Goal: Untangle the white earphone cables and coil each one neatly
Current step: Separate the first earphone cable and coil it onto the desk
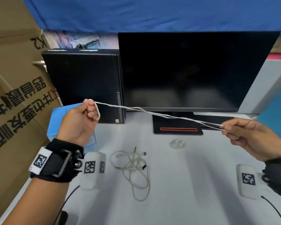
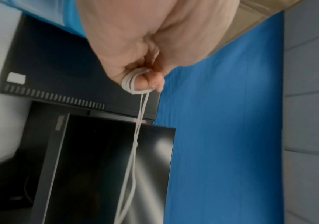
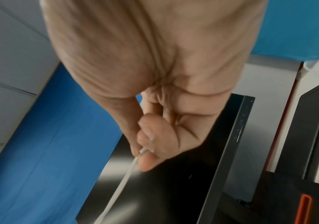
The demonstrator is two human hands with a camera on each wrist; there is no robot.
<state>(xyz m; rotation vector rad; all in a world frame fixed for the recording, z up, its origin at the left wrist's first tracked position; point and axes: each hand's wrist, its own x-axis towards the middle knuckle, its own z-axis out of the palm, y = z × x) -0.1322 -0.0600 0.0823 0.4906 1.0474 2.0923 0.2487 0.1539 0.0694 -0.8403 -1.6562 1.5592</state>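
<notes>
Earphone cable [image 1: 161,114], white and doubled, ran taut in the air between my two hands above the counter [image 1: 193,176]. From the head view, my left hand [image 1: 81,120] was raised at the left, in front of the black computer case [image 1: 83,82], its fingers curled with a few turns of the cable looped round them. My right hand [image 1: 250,137] was out at the right, a little lower, pinching the other end between thumb and fingertips. Below the stretched line, on the counter, lay a loose tangled earphone [image 1: 133,169] in the near middle, and farther off, just in front of the monitor stand [image 1: 177,129], a small coiled earphone [image 1: 177,144]. The dark monitor [image 1: 193,70] stood behind, a cardboard box [image 1: 11,95] at the far left.

From the left wrist view, several white turns of the cable [image 2: 128,82] sat wrapped round my curled fingers [image 2: 147,82], and two strands led away from them across the computer case [image 2: 58,68] and the monitor [image 2: 106,166].

From the right wrist view, my right hand [image 3: 145,151] was closed in a pinch, thumb against fingertips, with the cable [image 3: 120,186] leaving the pinch and running down across the monitor [image 3: 183,181]. The picture was somewhat blurred.
</notes>
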